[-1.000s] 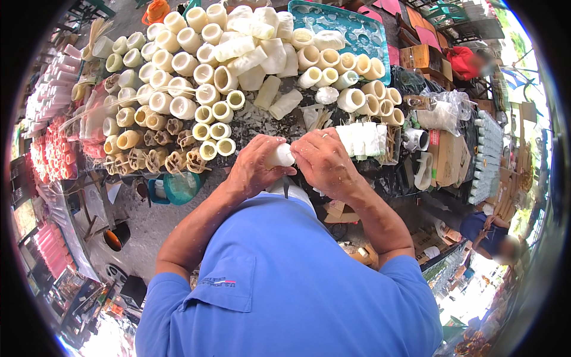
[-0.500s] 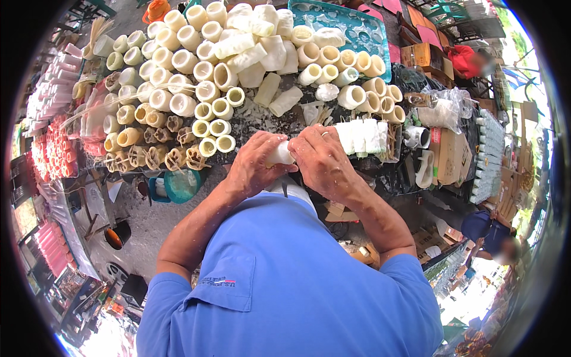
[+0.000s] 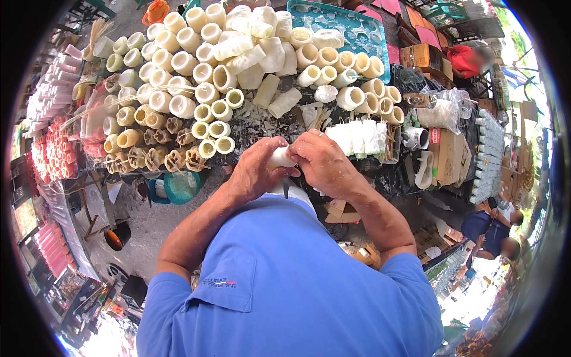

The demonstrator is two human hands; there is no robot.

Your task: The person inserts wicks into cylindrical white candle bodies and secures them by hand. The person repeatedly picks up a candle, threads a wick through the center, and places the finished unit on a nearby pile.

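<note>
A short white wax candle [image 3: 279,157] lies sideways between my hands, just in front of my waist at the table's near edge. My left hand [image 3: 257,165] wraps round it, thumb below and fingers over the top. At the candle's right end, my right hand [image 3: 326,163] has its fingers pinched together against the wax; whether something small sits between those fingertips is hidden. White flecks dot both hands and forearms. Close to the right knuckles stands a row of white wax pieces [image 3: 357,138].
Hollow cream wax cylinders [image 3: 182,106] crowd the table's left and middle. Flower-shaped brown ones [image 3: 174,159] line the near left edge. Beyond are a teal tray [image 3: 351,35] with wax scraps; cardboard boxes [image 3: 452,157] stand right. A teal bucket [image 3: 182,187] is below the table.
My right hand has turned slightly, its fingers curling more tightly at the candle's end. The left hand and candle have shifted very little. At the far right, people have moved a bit.
</note>
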